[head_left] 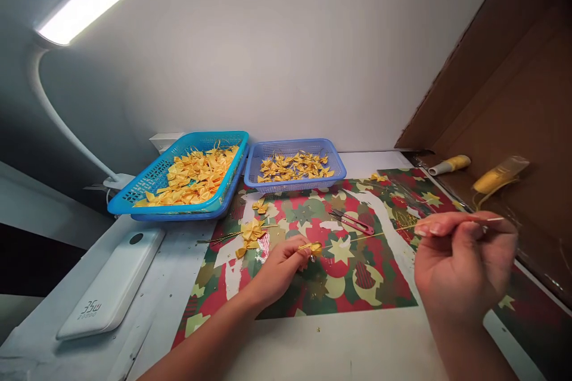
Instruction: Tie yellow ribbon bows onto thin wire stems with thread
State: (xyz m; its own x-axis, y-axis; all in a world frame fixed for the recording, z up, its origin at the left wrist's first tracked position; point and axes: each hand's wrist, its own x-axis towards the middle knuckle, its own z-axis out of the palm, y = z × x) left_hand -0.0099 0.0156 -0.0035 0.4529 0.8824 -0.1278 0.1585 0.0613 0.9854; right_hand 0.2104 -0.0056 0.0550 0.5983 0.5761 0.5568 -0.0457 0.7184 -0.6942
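Note:
My left hand pinches a small yellow ribbon flower above the patterned paper. From it a thin yellow thread runs taut to the right. My right hand, raised higher, has its fingers closed on the other end of that thread, and a short end sticks out past the fingertips. Between the hands, a little farther back, lie red thread snips. To the left of my left hand rest yellow ribbon flowers with dark stems, and a single flower sits behind them.
A blue basket and a purple basket hold many yellow flowers. At left are a white power bank and a lamp. Yellow thread spools lie by the cardboard wall. Red-green patterned paper covers the table.

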